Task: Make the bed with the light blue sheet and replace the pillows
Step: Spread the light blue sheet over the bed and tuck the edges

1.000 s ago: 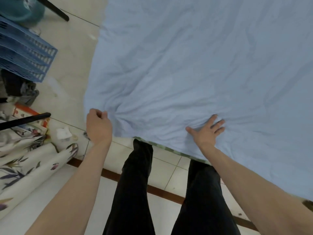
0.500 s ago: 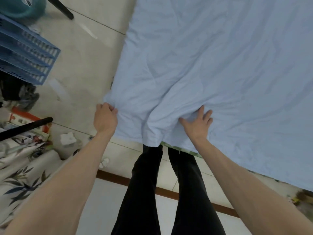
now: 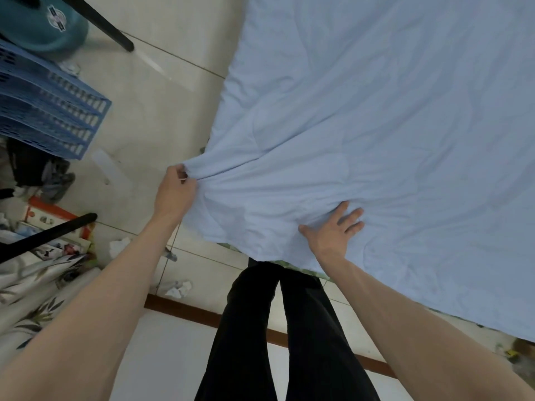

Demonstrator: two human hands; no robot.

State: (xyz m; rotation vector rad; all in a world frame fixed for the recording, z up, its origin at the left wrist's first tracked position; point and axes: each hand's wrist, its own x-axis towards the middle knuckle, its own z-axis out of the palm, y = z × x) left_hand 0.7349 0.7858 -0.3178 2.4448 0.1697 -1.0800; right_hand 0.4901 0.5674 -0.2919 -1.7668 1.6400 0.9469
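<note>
The light blue sheet [image 3: 376, 125] covers the bed across the upper right of the view, wrinkled near its lower left corner. My left hand [image 3: 173, 191] grips a bunched fold of the sheet at that corner, off the bed's left side. My right hand [image 3: 335, 230] lies flat on the sheet near the bed's front edge, fingers spread and pressing the cloth. A thin strip of green patterned mattress [image 3: 307, 272] shows under the sheet's edge. No pillow is clearly in view.
My black-trousered legs [image 3: 278, 328] stand against the bed's edge. Blue plastic crates [image 3: 49, 102] and a teal bin [image 3: 43, 21] sit on the tiled floor at left. Floral bedding [image 3: 34, 293], black poles [image 3: 43, 237] and crumpled paper [image 3: 179, 289] lie nearby.
My left hand has drawn the sheet's corner further out to the left and away from me. My right hand stays pressed flat on the sheet. The view has shifted.
</note>
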